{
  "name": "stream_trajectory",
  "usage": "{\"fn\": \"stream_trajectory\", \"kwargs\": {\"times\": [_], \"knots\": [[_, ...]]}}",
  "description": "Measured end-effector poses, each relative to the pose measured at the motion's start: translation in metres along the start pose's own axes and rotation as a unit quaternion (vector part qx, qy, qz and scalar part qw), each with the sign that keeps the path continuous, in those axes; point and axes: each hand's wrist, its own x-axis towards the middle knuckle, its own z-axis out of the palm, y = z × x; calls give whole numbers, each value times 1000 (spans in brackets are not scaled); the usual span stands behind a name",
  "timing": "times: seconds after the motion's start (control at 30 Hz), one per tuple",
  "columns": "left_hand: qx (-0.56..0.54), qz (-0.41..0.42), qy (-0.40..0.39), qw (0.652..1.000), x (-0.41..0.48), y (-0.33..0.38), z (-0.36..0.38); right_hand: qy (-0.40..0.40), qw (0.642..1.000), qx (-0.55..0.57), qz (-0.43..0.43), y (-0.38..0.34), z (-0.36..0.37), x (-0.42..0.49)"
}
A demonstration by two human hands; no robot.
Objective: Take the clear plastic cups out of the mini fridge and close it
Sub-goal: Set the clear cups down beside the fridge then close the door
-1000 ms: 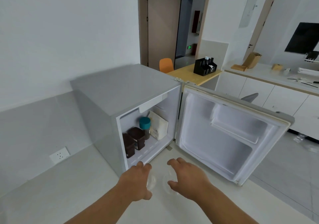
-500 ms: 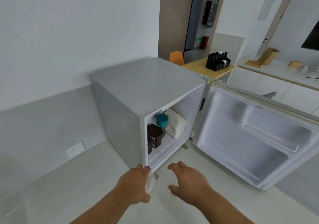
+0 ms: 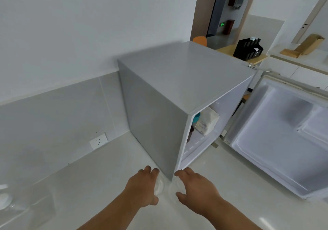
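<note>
Head view: boxy grey mini fridge, smooth matte panels, on a pale glossy countertop; white-lined door swung wide open. Left hand curled round one clear plastic cup; right hand curled round a second clear cup, both just before the fridge's front corner. Inside: teal-lidded jar, crinkled white pouch.

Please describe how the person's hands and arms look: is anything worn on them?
Both the left hand and the right hand are bare: no gloves, and no rings, watch or bracelets that I can see. The forearms show no sleeves up to the bottom edge of the picture.
</note>
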Motion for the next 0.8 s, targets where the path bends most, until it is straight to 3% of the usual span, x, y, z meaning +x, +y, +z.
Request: {"fn": "stream_trajectory", "kwargs": {"times": [0.8], "knots": [[18, 44, -36, 998, 106, -100, 46, -38, 997, 6, 73, -44, 90, 86]]}}
